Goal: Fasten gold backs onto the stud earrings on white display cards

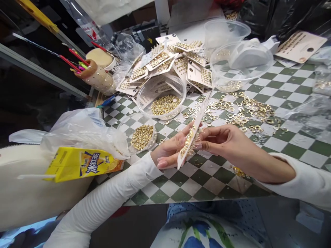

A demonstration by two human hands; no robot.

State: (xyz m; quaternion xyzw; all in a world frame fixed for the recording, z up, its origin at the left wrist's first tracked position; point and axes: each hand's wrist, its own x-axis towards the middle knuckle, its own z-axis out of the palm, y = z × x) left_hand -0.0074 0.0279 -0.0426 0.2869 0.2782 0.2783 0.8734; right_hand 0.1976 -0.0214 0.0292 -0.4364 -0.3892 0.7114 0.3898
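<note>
My left hand (pixel 172 148) grips a white jewellery card (pixel 198 119), tilted nearly edge-on to me. Gold earrings (pixel 188 143) run along its lower part, and thin posts stick out on the right side. Against those posts, the thumb and fingertips of my right hand (pixel 224 143) are pinched together; whatever is between them is too small to make out. Just beyond my left hand are a clear tub (pixel 139 100) and a shallow clear lid (pixel 122 125), both with tiny gold pieces (pixel 142 137) in them. Loose gold hook-shaped pieces (pixel 238 112) lie scattered beyond my right hand.
A heap of filled earring cards (pixel 160 60) stands at the back. Clear plastic tubs (pixel 240 77) are at back right. On the left are a yellow drink carton (pixel 82 163) with a straw, a plastic bag (pixel 77 127) and a pen holder (pixel 97 77). The checkered tabletop (pixel 181 187) ends near me.
</note>
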